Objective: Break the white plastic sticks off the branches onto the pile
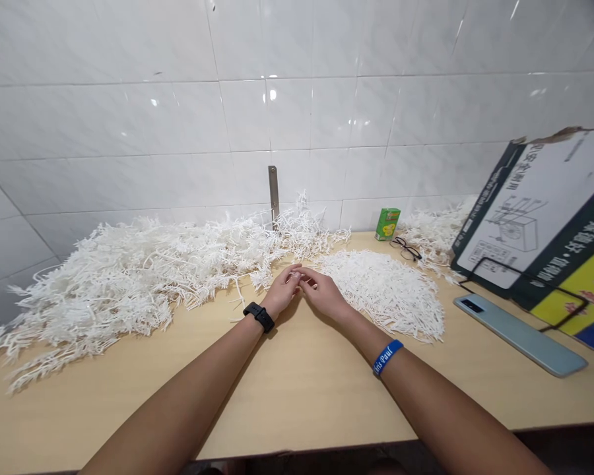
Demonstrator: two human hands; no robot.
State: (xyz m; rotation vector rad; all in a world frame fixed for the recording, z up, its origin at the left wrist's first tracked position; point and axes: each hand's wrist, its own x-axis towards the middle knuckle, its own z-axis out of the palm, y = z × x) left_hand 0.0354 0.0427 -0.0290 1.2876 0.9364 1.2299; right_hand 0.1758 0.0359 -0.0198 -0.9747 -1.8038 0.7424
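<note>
L hand [282, 289] & R hand [323, 292] meet at fingertips, can't tell if anything's pinched, btwn branched white pile [143, 264] (L) & loose white bits [389, 290] (R), so best work lightly w/ wrists clear of both, using open tabletop [297, 396] twd near edge, phone [525, 338] far R.

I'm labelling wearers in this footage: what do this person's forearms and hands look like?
The left hand and right hand are ungloved, and no sleeves show on the forearms. The left wrist wears a black, watch-like strap; the right, a blue wristband with white lettering.
</note>
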